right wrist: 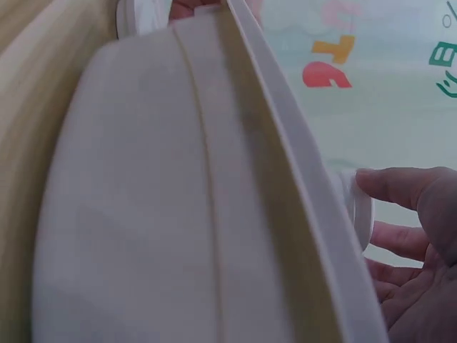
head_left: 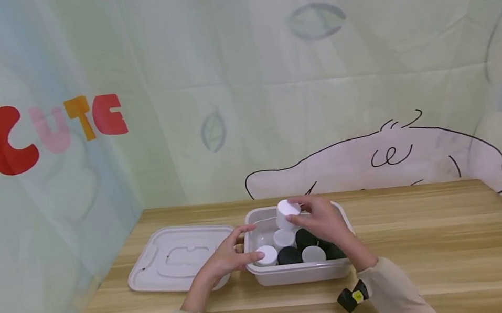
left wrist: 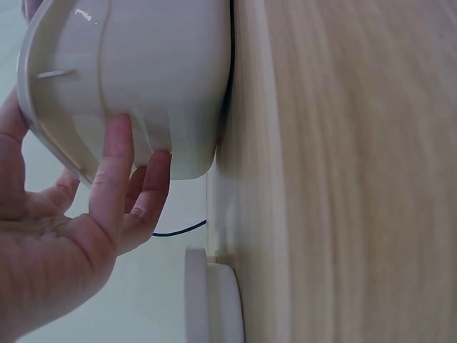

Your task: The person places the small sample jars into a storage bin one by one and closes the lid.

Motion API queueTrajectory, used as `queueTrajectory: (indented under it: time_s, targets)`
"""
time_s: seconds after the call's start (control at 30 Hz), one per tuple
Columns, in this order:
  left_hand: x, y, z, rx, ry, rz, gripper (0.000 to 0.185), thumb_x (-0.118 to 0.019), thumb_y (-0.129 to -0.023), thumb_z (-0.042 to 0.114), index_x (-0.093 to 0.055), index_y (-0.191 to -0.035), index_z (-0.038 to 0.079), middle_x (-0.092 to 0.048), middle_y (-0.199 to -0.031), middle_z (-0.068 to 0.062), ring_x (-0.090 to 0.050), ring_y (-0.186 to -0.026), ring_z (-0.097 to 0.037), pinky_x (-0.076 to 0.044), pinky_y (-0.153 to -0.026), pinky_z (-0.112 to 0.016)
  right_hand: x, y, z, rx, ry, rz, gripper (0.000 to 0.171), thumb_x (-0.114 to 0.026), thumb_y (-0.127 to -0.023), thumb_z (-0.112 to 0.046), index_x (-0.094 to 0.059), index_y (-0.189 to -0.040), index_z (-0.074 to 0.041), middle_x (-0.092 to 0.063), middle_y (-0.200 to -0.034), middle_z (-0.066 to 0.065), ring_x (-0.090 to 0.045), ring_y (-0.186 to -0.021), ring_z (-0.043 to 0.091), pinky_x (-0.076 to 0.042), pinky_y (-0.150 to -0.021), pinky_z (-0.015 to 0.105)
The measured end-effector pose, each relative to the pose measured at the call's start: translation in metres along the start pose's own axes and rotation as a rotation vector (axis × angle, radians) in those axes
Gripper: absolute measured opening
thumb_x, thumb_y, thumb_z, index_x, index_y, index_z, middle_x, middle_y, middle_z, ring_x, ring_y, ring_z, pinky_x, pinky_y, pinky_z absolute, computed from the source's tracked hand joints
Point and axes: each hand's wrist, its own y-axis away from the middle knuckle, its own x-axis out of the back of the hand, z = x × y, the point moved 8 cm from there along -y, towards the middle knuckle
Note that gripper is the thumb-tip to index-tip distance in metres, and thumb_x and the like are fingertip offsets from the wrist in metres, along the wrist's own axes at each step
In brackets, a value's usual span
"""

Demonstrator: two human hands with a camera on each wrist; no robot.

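Observation:
A white plastic storage box (head_left: 302, 275) holds several small round jars, some with black lids (head_left: 289, 255) and some with white lids (head_left: 313, 254). My right hand (head_left: 323, 218) pinches a white jar (head_left: 282, 216) between thumb and fingers, raised at the box's back rim. In the right wrist view the jar (right wrist: 363, 211) shows partly behind the box wall. My left hand (head_left: 226, 257) holds the box's left side, its thumb over the rim by a white-lidded jar (head_left: 267, 256). Its other fingers (left wrist: 114, 164) lie against the outer wall in the left wrist view.
The box's white lid (head_left: 151, 270) lies flat on the wooden table (head_left: 436, 259), left of the box and partly behind the left hand. A printed cloth backdrop (head_left: 221, 76) hangs behind the table and along its left side.

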Motion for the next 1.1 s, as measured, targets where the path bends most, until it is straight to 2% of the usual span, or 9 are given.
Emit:
queueTrajectory:
  time_s: [0.13, 0.37, 0.5, 0.63, 0.77, 0.93, 1.1]
  targets:
    - [-0.001, 0.000, 0.002, -0.008, 0.008, -0.016, 0.068, -0.074, -0.076, 0.022, -0.039, -0.134, 0.016, -0.042, -0.126, -0.025, -0.053, -0.103, -0.031, -0.049, -0.066, -0.035, -0.021, -0.004, -0.006, 0.004, -0.027, -0.036, 0.035, -0.070, -0.080, -0.014, -0.063, -0.113, -0.004, -0.065, -0.106, 0.011, -0.061, -0.084, 0.020, -0.051, -0.065, 0.028]
    - [-0.001, 0.003, 0.007, -0.024, 0.025, -0.038, 0.072, -0.072, -0.078, 0.020, -0.033, -0.138, 0.014, -0.043, -0.125, -0.026, -0.053, -0.101, -0.029, -0.049, -0.066, -0.035, -0.053, -0.009, -0.018, 0.057, -0.021, -0.103, 0.034, -0.068, -0.081, -0.011, -0.061, -0.112, 0.001, -0.063, -0.109, 0.015, -0.062, -0.091, 0.026, -0.052, -0.071, 0.032]
    - [-0.001, 0.004, 0.007, -0.037, 0.031, -0.046, 0.076, -0.072, -0.078, 0.019, -0.029, -0.140, 0.013, -0.045, -0.122, -0.024, -0.053, -0.094, -0.025, -0.047, -0.063, -0.034, -0.066, -0.012, -0.022, 0.116, 0.028, -0.126, 0.030, -0.067, -0.081, -0.008, -0.062, -0.108, 0.002, -0.065, -0.102, 0.014, -0.060, -0.082, 0.021, -0.051, -0.069, 0.030]
    - [-0.002, 0.004, 0.007, -0.046, 0.042, -0.063, 0.078, -0.072, -0.078, 0.019, -0.027, -0.141, 0.012, -0.045, -0.122, -0.025, -0.054, -0.091, -0.023, -0.047, -0.062, -0.032, -0.076, -0.013, -0.020, 0.147, 0.087, -0.134, 0.028, -0.068, -0.078, -0.005, -0.063, -0.103, 0.005, -0.066, -0.093, 0.014, -0.055, -0.074, 0.017, -0.046, -0.064, 0.027]
    - [-0.001, 0.003, 0.007, -0.041, 0.050, -0.067, 0.077, -0.072, -0.078, 0.020, -0.028, -0.141, 0.014, -0.043, -0.123, -0.026, -0.054, -0.094, -0.025, -0.047, -0.063, -0.033, -0.086, -0.013, -0.018, 0.165, 0.146, -0.176, 0.029, -0.069, -0.075, -0.004, -0.063, -0.101, 0.007, -0.065, -0.090, 0.015, -0.055, -0.074, 0.019, -0.044, -0.063, 0.028]
    - [-0.002, 0.003, 0.007, -0.038, 0.063, -0.070, 0.076, -0.071, -0.078, 0.019, -0.029, -0.141, 0.014, -0.040, -0.127, -0.028, -0.054, -0.101, -0.029, -0.049, -0.067, -0.036, -0.091, -0.012, -0.016, 0.135, 0.192, -0.223, 0.028, -0.070, -0.076, -0.006, -0.064, -0.101, 0.005, -0.065, -0.091, 0.014, -0.054, -0.073, 0.018, -0.045, -0.063, 0.030]
    - [-0.002, 0.003, 0.007, -0.042, 0.064, -0.073, 0.075, -0.072, -0.078, 0.019, -0.029, -0.140, 0.014, -0.041, -0.126, -0.028, -0.055, -0.099, -0.028, -0.049, -0.066, -0.036, -0.091, -0.010, -0.015, 0.101, 0.231, -0.243, 0.023, -0.070, -0.077, -0.009, -0.066, -0.096, 0.002, -0.065, -0.088, 0.012, -0.053, -0.070, 0.016, -0.045, -0.063, 0.029]
